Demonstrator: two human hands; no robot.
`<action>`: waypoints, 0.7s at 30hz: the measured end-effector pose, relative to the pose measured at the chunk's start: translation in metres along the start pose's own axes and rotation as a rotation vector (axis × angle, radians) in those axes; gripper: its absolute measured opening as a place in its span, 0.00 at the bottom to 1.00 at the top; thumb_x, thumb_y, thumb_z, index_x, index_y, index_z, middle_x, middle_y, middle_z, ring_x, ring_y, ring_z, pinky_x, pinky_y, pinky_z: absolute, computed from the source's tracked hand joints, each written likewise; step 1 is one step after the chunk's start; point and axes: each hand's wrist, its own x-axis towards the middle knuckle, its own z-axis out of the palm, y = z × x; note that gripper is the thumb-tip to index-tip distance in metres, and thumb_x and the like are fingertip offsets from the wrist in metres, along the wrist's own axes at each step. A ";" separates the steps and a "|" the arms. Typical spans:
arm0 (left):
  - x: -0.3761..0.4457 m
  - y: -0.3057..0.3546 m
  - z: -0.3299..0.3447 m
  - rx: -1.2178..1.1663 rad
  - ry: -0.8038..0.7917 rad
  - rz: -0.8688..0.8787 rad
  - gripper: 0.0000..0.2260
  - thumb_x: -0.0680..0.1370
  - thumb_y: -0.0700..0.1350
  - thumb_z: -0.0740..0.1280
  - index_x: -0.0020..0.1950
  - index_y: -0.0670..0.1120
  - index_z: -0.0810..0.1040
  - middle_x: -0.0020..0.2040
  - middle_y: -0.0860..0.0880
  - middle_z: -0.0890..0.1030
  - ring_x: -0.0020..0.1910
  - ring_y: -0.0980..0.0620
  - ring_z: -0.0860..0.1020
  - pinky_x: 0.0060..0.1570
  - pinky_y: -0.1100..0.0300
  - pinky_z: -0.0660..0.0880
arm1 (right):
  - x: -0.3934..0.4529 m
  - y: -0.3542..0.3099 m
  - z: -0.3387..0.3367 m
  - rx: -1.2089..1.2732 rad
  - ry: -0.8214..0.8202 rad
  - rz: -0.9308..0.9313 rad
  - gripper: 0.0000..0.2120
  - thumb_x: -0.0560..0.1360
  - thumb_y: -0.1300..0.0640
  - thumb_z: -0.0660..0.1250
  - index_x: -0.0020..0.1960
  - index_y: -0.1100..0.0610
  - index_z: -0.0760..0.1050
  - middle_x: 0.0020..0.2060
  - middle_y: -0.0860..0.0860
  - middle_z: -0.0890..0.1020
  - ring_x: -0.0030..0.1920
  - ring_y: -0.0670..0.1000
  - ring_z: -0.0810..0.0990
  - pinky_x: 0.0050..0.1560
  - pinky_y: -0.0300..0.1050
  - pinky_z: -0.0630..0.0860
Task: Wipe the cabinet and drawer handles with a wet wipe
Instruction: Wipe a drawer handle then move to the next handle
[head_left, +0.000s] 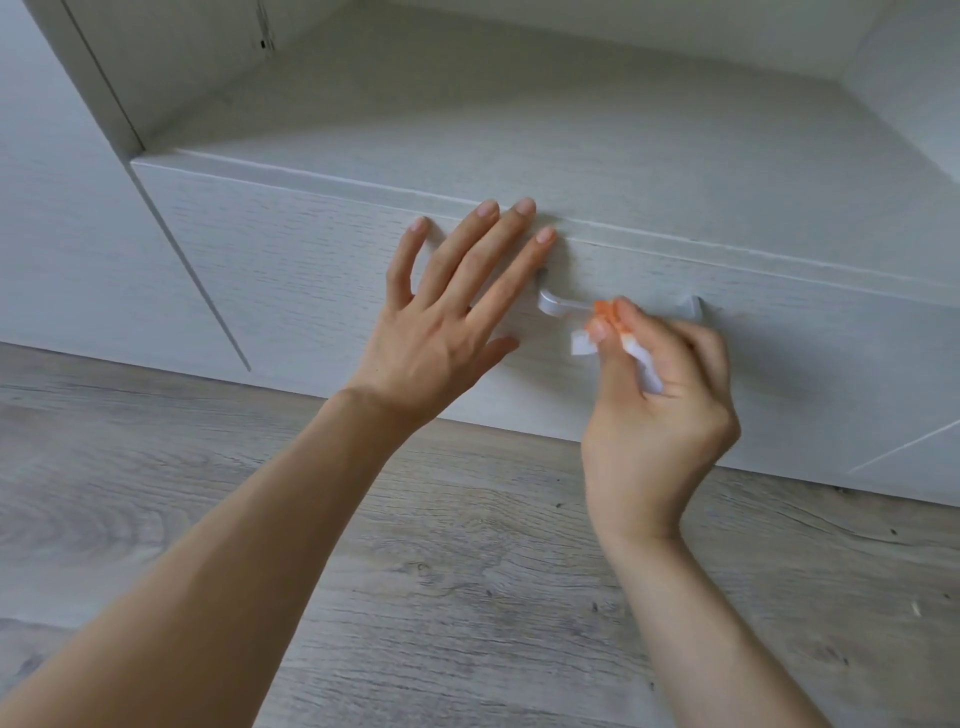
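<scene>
Reaching forward over the grey wood-grain floor (467, 597), you are stretching both bare forearms toward the white cabinet. Your right hand (660, 395) is curling its grip around a wet wipe (644, 366), thumb and fingertips pinching the folded white sheet, which is showing an orange patch near the top where your fingers are meeting. That pinched end is sitting against the middle of the drawer handle (556, 304), a pale bar standing off the drawer front (291, 270); your hand is covering part of the bar, and only its left bend and its right end are showing. The right hand is slightly blurred, so you cannot tell exactly how much of the wipe is touching the bar.

Just to the left, your left hand (447, 312) is lying flat on the drawer front with its grip spread, fingers straight and fanned apart, holding nothing, the fingertips reaching up to the drawer's top edge. Beyond the drawer, an open shelf (519, 104) is running back into the cabinet, and a closed cabinet door (78, 234) is standing at the left.
</scene>
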 end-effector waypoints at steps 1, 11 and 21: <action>0.000 -0.001 0.001 0.006 0.003 0.009 0.41 0.70 0.55 0.73 0.76 0.46 0.56 0.75 0.46 0.61 0.73 0.48 0.58 0.70 0.47 0.49 | 0.001 0.003 -0.004 -0.007 0.024 0.020 0.09 0.70 0.70 0.71 0.49 0.65 0.81 0.42 0.50 0.76 0.42 0.42 0.78 0.49 0.31 0.75; -0.007 -0.018 0.004 -0.002 0.052 -0.056 0.43 0.68 0.59 0.74 0.75 0.47 0.57 0.73 0.44 0.61 0.72 0.44 0.58 0.66 0.40 0.51 | -0.004 -0.010 0.014 0.042 0.017 0.002 0.07 0.70 0.67 0.73 0.48 0.65 0.82 0.39 0.52 0.78 0.39 0.48 0.81 0.46 0.35 0.77; -0.009 -0.020 0.009 -0.016 0.043 -0.059 0.43 0.69 0.58 0.73 0.76 0.48 0.55 0.73 0.47 0.59 0.73 0.46 0.57 0.67 0.41 0.50 | -0.002 -0.008 0.006 0.121 0.023 0.107 0.10 0.71 0.65 0.71 0.53 0.59 0.79 0.41 0.42 0.76 0.42 0.49 0.82 0.44 0.52 0.81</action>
